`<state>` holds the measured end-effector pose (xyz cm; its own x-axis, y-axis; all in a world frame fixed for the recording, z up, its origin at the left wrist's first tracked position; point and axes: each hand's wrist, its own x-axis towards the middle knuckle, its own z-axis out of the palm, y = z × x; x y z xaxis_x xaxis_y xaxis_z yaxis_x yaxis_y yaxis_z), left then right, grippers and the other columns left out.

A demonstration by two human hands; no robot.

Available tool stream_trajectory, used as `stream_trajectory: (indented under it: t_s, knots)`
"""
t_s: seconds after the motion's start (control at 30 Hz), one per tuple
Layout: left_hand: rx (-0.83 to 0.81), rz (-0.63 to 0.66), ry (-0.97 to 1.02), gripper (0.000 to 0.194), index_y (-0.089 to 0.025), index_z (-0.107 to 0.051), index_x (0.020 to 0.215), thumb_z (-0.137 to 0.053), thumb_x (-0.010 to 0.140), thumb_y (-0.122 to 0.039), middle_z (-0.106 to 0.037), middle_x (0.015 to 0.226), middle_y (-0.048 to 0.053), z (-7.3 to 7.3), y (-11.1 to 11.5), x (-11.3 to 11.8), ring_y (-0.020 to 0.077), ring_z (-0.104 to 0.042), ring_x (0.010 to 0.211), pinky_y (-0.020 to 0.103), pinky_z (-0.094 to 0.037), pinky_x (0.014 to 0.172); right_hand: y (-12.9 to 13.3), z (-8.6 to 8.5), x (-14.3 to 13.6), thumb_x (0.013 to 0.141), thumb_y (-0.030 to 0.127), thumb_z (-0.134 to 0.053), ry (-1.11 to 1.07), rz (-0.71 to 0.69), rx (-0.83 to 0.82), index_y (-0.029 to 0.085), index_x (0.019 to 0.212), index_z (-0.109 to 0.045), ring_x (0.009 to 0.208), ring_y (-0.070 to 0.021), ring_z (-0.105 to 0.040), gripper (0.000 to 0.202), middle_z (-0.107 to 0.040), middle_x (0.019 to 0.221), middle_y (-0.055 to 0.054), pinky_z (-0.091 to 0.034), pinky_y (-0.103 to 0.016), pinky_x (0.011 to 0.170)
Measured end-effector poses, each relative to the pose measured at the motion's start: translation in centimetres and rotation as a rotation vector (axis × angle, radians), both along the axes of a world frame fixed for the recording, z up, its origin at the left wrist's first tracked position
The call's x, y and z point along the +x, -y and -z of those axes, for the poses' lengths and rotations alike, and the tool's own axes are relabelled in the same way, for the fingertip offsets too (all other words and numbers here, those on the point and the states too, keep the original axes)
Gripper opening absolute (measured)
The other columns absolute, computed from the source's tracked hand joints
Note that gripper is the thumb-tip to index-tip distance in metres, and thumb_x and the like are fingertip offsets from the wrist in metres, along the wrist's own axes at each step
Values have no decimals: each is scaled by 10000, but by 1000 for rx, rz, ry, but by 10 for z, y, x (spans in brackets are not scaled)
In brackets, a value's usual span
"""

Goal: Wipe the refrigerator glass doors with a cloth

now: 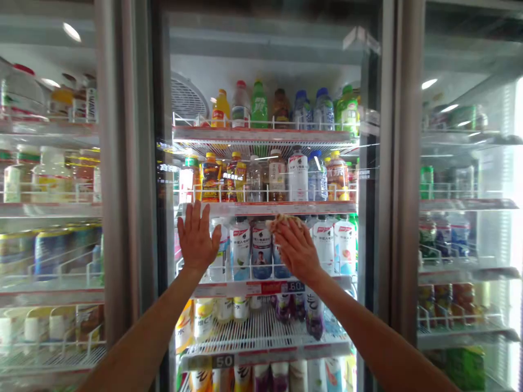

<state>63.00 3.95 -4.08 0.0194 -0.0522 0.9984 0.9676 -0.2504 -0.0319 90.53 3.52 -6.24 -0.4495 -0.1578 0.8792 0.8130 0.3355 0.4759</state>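
Observation:
My left hand (198,238) lies flat with its fingers spread against the glass door (265,65) of a lit drinks cooler, left of the middle. Under my right hand (297,245), a crumpled beige cloth (286,222) is pressed to the same glass, its folds showing above the fingers. Behind the door, white-labelled bottles (239,245) stand on the shelf at hand height. A row of mixed bottles (298,173) fills the shelf above them.
Metal door frames (402,163) run upright on both sides. Further glass-fronted coolers with bottles and cans (51,253) flank the middle one. A lower wire shelf (261,326) holds purple and yellow-labelled bottles.

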Motion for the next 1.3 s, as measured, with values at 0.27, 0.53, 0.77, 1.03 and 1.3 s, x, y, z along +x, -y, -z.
stream_trajectory:
  t_s: [0.27, 0.53, 0.77, 1.03, 1.3]
  knots:
    - [-3, -10, 30, 595, -227, -187, 1451, -392, 906, -350, -250, 1505, 105, 34, 2, 5, 243, -157, 1410, 489, -147, 1131, -20, -23, 106, 858, 256, -392, -767, 61, 146, 131, 1289, -492, 1319, -309, -366, 459, -451, 1372, -185, -295, -583, 1053]
    - [-11, 27, 13, 566, -211, -257, 1432, -395, 904, -362, -282, 1492, 115, 33, 2, 0, 244, -174, 1406, 478, -135, 1136, 6, 24, -35, 838, 220, -454, -93, -71, -73, 245, 1199, -560, 1391, -221, -246, 377, -487, 1371, -32, -257, -496, 1123]
    - [-31, 31, 34, 573, -203, -248, 1434, -390, 903, -362, -267, 1497, 121, 33, 2, 3, 246, -147, 1412, 491, -117, 1139, -5, 10, 92, 844, 248, -444, -643, 48, 51, 186, 1282, -503, 1352, -292, -316, 446, -419, 1413, -134, -287, -568, 1059]
    - [20, -33, -18, 577, -185, -231, 1440, -393, 907, -338, -277, 1491, 129, 34, 2, 1, 239, -165, 1409, 465, -146, 1136, 4, 19, -24, 841, 212, -464, -294, -80, -15, 208, 1234, -529, 1393, -256, -231, 399, -437, 1408, -76, -242, -523, 1112]
    - [51, -21, -9, 581, -187, -246, 1435, -414, 898, -329, -272, 1495, 118, 34, 0, 3, 241, -175, 1406, 458, -130, 1141, 0, 26, 69, 856, 266, -454, -504, 49, 40, 181, 1299, -478, 1356, -275, -311, 452, -459, 1380, -136, -281, -519, 1076]
